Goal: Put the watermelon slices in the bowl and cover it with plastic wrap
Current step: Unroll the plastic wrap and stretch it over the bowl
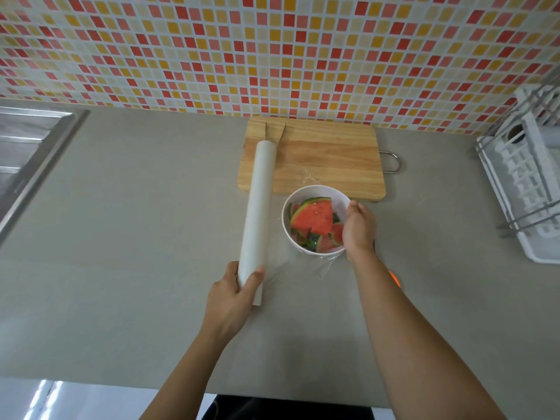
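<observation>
A white bowl (303, 198) stands on the grey counter just in front of the wooden cutting board (327, 156). Several watermelon slices (313, 218) lie inside it. A clear sheet of plastic wrap (285, 269) stretches from the roll over the bowl. My left hand (235, 294) grips the near end of the white plastic wrap roll (259, 210), which lies to the left of the bowl and reaches onto the board. My right hand (357, 227) rests on the bowl's right rim, fingers curved down over the wrap at the edge.
A steel sink (27, 153) is set into the counter at the far left. A white dish rack (527, 189) stands at the right edge. The tiled wall runs behind the board. The counter's front edge lies near my body.
</observation>
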`<state>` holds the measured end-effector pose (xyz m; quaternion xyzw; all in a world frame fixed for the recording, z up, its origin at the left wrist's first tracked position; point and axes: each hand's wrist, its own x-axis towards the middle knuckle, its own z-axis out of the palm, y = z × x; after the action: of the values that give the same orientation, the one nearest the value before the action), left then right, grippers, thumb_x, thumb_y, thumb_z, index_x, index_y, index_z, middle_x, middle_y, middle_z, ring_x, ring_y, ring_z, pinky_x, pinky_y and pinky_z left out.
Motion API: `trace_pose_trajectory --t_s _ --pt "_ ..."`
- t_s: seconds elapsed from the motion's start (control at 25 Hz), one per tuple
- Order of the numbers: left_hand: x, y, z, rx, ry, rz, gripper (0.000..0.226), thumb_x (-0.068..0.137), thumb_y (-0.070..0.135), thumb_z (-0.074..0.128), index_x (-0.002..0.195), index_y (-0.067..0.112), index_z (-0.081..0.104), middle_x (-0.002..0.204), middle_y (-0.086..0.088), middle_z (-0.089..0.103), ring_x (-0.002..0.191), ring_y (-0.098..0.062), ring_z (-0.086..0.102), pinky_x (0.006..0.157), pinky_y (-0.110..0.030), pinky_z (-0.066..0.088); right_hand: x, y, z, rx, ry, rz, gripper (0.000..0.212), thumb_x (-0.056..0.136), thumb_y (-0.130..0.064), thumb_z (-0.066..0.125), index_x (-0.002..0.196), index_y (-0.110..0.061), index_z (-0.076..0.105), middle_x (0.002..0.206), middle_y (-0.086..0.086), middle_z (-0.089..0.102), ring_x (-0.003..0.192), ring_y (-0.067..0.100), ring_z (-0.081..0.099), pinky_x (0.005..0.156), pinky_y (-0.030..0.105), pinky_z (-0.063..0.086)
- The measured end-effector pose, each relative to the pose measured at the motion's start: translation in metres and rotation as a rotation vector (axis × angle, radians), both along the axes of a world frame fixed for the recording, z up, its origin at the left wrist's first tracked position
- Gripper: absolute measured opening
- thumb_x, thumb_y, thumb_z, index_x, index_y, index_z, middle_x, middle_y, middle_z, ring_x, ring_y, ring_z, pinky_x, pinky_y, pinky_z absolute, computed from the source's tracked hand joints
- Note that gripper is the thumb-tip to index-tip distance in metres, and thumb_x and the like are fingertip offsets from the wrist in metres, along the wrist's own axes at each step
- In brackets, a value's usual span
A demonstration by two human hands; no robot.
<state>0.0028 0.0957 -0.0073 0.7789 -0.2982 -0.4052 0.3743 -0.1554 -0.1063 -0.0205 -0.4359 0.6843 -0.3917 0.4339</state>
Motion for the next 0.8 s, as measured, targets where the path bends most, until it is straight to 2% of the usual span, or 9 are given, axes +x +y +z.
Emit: trace_pose_trajectory --t_s 0.12,0.24,0.32,0.48,0.56,0.64,0.72,0.76,0.8 --pt "0.002 0.0 -0.002 0.004 -0.175 -0.038 0.053 0.074 0.069 0.045 0.082 0.017 0.056 0.066 0.001 0.06 0.053 -0.006 0.059 0.049 -0.026 0.044 0.0 0.0 0.0 0.006 0.021 0.004 0.024 0.094 -0.025 0.039 0.08 -0.016 0.057 0.089 0.005 0.06 0.084 0.021 0.053 0.074 0.028 0.035" --pt "0.004 -0.001 -0.006 -0.035 -0.169 -0.038 0.062 0.067 0.076 0.043 0.078 0.016 0.053 0.062 0.001 0.056 0.056 -0.012 0.054 0.049 -0.025 0.039 0.0 0.0 0.0 0.009 -0.007 0.002 0.023 0.094 -0.025 0.039 0.082 -0.017 0.057 0.091 0.005 0.06 0.084 0.019 0.052 0.075 0.027 0.035" --pt "0.006 0.0 -0.01 -0.069 -0.15 -0.048 0.062 0.066 0.077 0.042 0.079 0.018 0.054 0.064 0.0 0.058 0.059 -0.013 0.055 0.051 -0.025 0.041 0.0 0.0 0.0 0.016 -0.025 0.003 0.025 0.094 -0.026 0.039 0.09 -0.016 0.061 0.098 0.006 0.063 0.088 0.019 0.053 0.078 0.027 0.035" --pt "0.007 0.001 -0.014 -0.117 -0.202 -0.088 0.064 0.07 0.075 0.038 0.081 0.014 0.054 0.066 -0.001 0.059 0.065 -0.017 0.057 0.053 -0.027 0.04 -0.003 -0.002 0.004 0.123 -0.061 0.077 0.039 0.096 -0.03 0.035 0.114 -0.007 0.059 0.121 0.012 0.06 0.1 0.019 0.051 0.086 0.029 0.036" --pt "0.007 0.0 -0.013 -0.122 -0.213 -0.089 0.063 0.07 0.074 0.037 0.08 0.014 0.053 0.066 0.001 0.059 0.064 -0.013 0.057 0.052 -0.024 0.038 -0.011 -0.001 0.01 0.233 -0.09 0.168 0.05 0.097 -0.041 0.026 0.125 -0.008 0.053 0.133 0.013 0.053 0.116 0.02 0.048 0.097 0.03 0.033" --pt "0.008 0.0 -0.014 -0.122 -0.206 -0.086 0.059 0.072 0.072 0.039 0.081 0.016 0.055 0.068 0.003 0.06 0.066 -0.01 0.057 0.052 -0.021 0.038 -0.026 0.005 0.02 0.244 -0.089 0.211 0.06 0.096 -0.052 0.017 0.121 -0.015 0.057 0.125 0.008 0.057 0.12 0.022 0.048 0.098 0.033 0.034" --pt "0.009 0.0 -0.014 -0.119 -0.192 -0.083 0.046 0.077 0.065 0.043 0.079 0.02 0.056 0.068 0.006 0.061 0.065 -0.005 0.057 0.05 -0.015 0.036 -0.051 0.022 0.026 0.087 0.046 0.165 0.048 0.097 -0.046 0.025 0.092 -0.017 0.064 0.095 0.005 0.062 0.095 0.023 0.056 0.079 0.035 0.039" --pt "0.01 0.0 -0.015 -0.12 -0.189 -0.081 0.041 0.079 0.061 0.044 0.077 0.022 0.055 0.067 0.007 0.06 0.063 -0.003 0.056 0.049 -0.014 0.036 -0.064 0.034 0.026 0.003 0.212 0.136 0.037 0.096 -0.034 0.034 0.086 -0.014 0.062 0.089 0.009 0.061 0.09 0.028 0.056 0.073 0.035 0.037" --pt "0.01 0.0 -0.015 -0.125 -0.187 -0.08 0.039 0.08 0.059 0.045 0.076 0.022 0.055 0.066 0.006 0.059 0.061 -0.003 0.055 0.049 -0.014 0.036 -0.078 0.048 0.023 -0.05 0.388 0.102 0.026 0.093 -0.022 0.041 0.09 -0.009 0.063 0.093 0.015 0.062 0.092 0.033 0.056 0.074 0.036 0.037"
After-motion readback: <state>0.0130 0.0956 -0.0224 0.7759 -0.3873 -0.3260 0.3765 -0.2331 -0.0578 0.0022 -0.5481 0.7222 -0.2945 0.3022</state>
